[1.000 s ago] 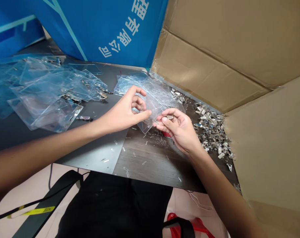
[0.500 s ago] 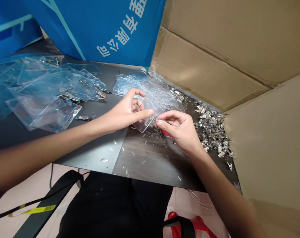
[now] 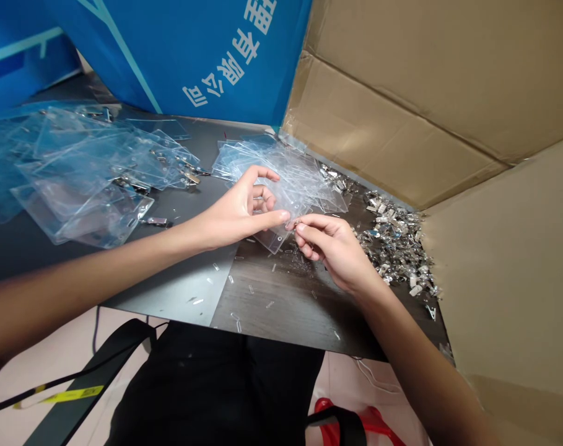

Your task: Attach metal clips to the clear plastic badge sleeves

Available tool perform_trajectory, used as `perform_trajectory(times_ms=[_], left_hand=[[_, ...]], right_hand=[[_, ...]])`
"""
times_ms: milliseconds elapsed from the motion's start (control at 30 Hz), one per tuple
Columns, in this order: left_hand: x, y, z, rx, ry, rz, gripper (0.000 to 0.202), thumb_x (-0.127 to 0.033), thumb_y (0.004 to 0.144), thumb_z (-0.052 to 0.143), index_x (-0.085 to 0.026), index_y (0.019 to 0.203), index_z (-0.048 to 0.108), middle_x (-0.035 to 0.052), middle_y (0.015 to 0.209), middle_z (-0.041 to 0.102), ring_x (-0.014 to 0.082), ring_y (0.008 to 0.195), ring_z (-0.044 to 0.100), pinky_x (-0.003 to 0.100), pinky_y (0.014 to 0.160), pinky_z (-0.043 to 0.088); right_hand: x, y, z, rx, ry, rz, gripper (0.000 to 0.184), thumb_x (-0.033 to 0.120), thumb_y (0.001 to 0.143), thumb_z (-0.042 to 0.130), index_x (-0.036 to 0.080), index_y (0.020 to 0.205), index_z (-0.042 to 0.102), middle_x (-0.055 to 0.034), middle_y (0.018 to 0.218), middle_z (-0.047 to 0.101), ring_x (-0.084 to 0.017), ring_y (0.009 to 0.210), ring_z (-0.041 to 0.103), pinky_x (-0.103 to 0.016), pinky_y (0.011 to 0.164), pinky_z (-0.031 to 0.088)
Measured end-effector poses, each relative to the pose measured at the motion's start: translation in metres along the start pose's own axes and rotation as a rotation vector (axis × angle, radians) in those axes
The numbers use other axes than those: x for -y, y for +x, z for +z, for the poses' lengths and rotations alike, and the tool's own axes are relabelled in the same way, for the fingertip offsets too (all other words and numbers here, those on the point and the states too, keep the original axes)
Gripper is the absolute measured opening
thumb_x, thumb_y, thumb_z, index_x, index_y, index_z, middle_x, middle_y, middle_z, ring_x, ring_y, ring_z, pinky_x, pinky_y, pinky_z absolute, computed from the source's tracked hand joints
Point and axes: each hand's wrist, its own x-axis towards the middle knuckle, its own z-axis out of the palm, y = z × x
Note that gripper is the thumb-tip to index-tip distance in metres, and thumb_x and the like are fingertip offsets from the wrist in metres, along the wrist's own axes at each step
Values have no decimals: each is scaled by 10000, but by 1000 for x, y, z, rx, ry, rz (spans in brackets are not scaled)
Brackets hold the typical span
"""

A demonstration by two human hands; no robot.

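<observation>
Head view, from where I stood: one left hand (image 3: pixel 237 207), its grip closed on a clear vinyl badge sleeve (image 3: pixel 272 238), thumb across the front and fingers curled around the upper edge. The sleeve was held just above the counter (image 3: pixel 188 291), its lower corner with a punched hole pointing toward the person. One right hand (image 3: pixel 332 248), its thumb and forefinger closed on a small metal clip (image 3: pixel 297 222), just beside that sleeve. Also listed: a loose stack of clear sleeves (image 3: pixel 281 173) behind the left hand; more sleeves with metal clips (image 3: pixel 90 173) further left; a heap of metal clips (image 3: pixel 395 248) right of the right hand; small clear plastic bits (image 3: pixel 251 289) scattered on the counter; a cardboard box flap (image 3: pixel 392 93) along the far right; a blue printed banner (image 3: pixel 170 49) beyond.
</observation>
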Motion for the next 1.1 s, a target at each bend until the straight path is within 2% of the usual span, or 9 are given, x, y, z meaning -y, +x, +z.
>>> perform_trajectory(times_ms=[100, 200, 467, 633, 733, 833, 900, 967, 1100], left_hand=[[-1, -1, 0, 4, 17, 13, 750, -309, 827, 971, -248, 1380, 468, -30, 940, 581, 112, 697, 619, 255, 598, 500], [-1, -1, 0, 9, 33, 37, 736, -300, 829, 974, -250, 1366, 475, -27, 942, 582, 111, 710, 621, 250, 603, 490], [0, 0, 1, 31, 17, 25, 725, -312, 824, 982, -254, 1346, 481, -36, 904, 584, 111, 683, 613, 246, 580, 469], [-1, 0, 2, 37, 8, 51, 682, -270, 801, 978, -253, 1282, 495, -49, 878, 588, 110, 690, 639, 247, 621, 507], [-3, 1, 2, 11, 25, 73, 684, -219, 755, 980, -252, 1249, 508, -49, 870, 609, 103, 699, 615, 240, 638, 524], [-4, 2, 1, -12, 18, 91, 679, -207, 729, 980, -254, 1231, 526, -39, 866, 624, 118, 737, 633, 244, 662, 550], [-4, 3, 0, -13, 16, 105, 657, -205, 722, 980, -246, 1213, 544, -38, 847, 625, 124, 744, 643, 247, 672, 563], [-6, 3, 0, -8, 37, 120, 618, -204, 720, 978, -229, 1185, 573, -38, 820, 624, 122, 725, 637, 241, 660, 555], [-10, 0, 5, 3, 114, 176, 495, -201, 728, 958, -200, 1101, 631, -32, 786, 620, 115, 702, 616, 238, 662, 544]], right_hand=[[1, 0, 0, -22, 2, 11, 209, 407, 875, 847, 204, 850, 805, 43, 690, 603, -68, 551, 442, -248, 492, 271], [2, 0, 1, 11, -40, -19, 227, 420, 893, 825, 196, 854, 819, 53, 654, 557, -72, 537, 395, -260, 497, 245], [2, -4, 2, 76, -110, -80, 227, 396, 935, 783, 196, 834, 825, 63, 624, 502, -87, 556, 370, -280, 543, 281], [4, -4, 2, 94, -191, -126, 176, 356, 937, 784, 205, 885, 858, 54, 643, 534, -105, 603, 420, -290, 602, 364], [5, -5, 3, 89, -229, -162, 151, 287, 932, 745, 213, 959, 873, 24, 731, 634, -121, 656, 487, -302, 652, 427], [5, -8, 5, 94, -258, -205, 293, 261, 935, 707, 228, 1177, 868, -7, 854, 713, -157, 758, 596, -324, 719, 504], [5, -10, 7, 65, -293, -238, 417, 284, 942, 740, 250, 1350, 816, -24, 926, 738, -193, 844, 656, -348, 757, 548], [3, -13, 10, 26, -345, -267, 513, 323, 931, 811, 265, 1438, 766, -32, 968, 741, -208, 850, 664, -361, 749, 564], [2, -16, 14, -13, -448, -308, 567, 388, 915, 891, 247, 1444, 742, 0, 893, 681, -182, 739, 597, -363, 709, 565]])
